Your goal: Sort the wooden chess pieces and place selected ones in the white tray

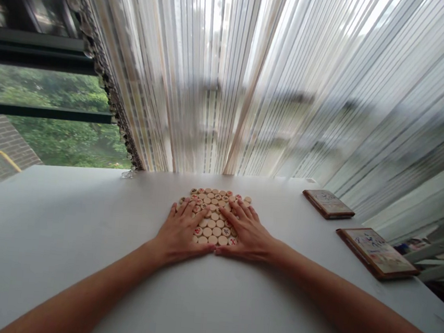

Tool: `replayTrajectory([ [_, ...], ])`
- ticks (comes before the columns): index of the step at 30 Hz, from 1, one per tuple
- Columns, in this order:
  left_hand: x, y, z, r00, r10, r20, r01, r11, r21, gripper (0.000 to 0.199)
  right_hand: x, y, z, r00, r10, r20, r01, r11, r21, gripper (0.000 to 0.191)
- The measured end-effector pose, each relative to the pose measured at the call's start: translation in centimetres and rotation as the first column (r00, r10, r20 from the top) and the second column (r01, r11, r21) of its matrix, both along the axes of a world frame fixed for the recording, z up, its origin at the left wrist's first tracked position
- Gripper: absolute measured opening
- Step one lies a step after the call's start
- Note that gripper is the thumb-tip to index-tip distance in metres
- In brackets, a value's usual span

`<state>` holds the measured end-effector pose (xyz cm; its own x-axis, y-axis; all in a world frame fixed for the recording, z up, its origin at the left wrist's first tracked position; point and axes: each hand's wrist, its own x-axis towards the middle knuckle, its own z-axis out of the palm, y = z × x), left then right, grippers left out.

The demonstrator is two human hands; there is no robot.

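Note:
A tight cluster of round wooden Chinese chess pieces [211, 224] lies flat on the white table. Some show red or black characters; many have plain faces up. My left hand [180, 231] rests on the cluster's left side, fingers spread and pointing away from me. On the right side lies my right hand [249, 232], its fingers spread as well. Both thumbs stretch inward along the near edge of the pieces, their tips almost meeting. Neither hand grips a piece. The palms and fingers cover some of the pieces.
Two flat brown-edged boxes, a nearer box [378, 252] and a farther box [328, 203], lie on the white table [79, 257] at the right. Behind the table hangs a string curtain [230, 83]. A window with greenery [60, 135] is at the left.

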<state>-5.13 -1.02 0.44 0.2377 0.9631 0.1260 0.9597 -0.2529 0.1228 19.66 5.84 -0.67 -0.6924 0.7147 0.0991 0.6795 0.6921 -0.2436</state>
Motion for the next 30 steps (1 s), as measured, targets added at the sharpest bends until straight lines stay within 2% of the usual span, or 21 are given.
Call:
replayTrajectory([
  [8, -0.4, 0.8, -0.1, 0.998, -0.061, 0.022, 0.06, 0.998, 0.025, 0.114, 0.0, 0.9, 0.3, 1.0, 0.003, 0.03, -0.003, 1.0, -0.011, 0.124],
  [18, -0.5, 1.8, 0.0, 0.996, -0.089, 0.02, 0.088, 0.995, 0.04, 0.113, 0.4, 2.8, 0.3, 0.995, 0.092, 0.04, -0.093, 0.996, 0.011, 0.129],
  [30, -0.4, 2.0, 0.2, 0.998, -0.051, 0.024, 0.05, 0.997, 0.059, 0.109, -0.1, 3.1, 0.6, 0.997, 0.077, 0.03, -0.078, 0.997, 0.012, 0.127],
])
